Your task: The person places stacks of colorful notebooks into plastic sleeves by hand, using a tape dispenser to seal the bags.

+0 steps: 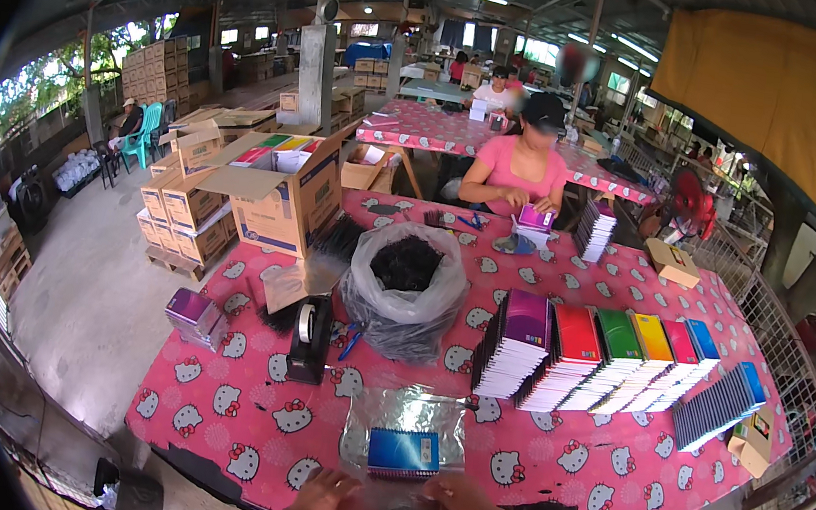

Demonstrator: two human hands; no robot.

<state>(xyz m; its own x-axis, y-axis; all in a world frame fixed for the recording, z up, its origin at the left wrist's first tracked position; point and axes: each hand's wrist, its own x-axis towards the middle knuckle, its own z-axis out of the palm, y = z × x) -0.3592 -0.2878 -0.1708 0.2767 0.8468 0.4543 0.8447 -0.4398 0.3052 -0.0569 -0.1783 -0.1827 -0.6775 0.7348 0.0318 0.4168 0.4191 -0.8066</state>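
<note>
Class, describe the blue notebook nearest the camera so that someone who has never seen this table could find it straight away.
Start at the long table with the pink cartoon-cat cloth and go to its near edge. There a left hand and a right hand hold a clear plastic bag, with the blue notebook inside. Unlike the coloured notebook stacks further back, it lies alone, flat and wrapped.

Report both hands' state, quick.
Left hand: closed on the near edge of the clear plastic bag.
Right hand: gripping the same bag, blue notebook inside.
</note>
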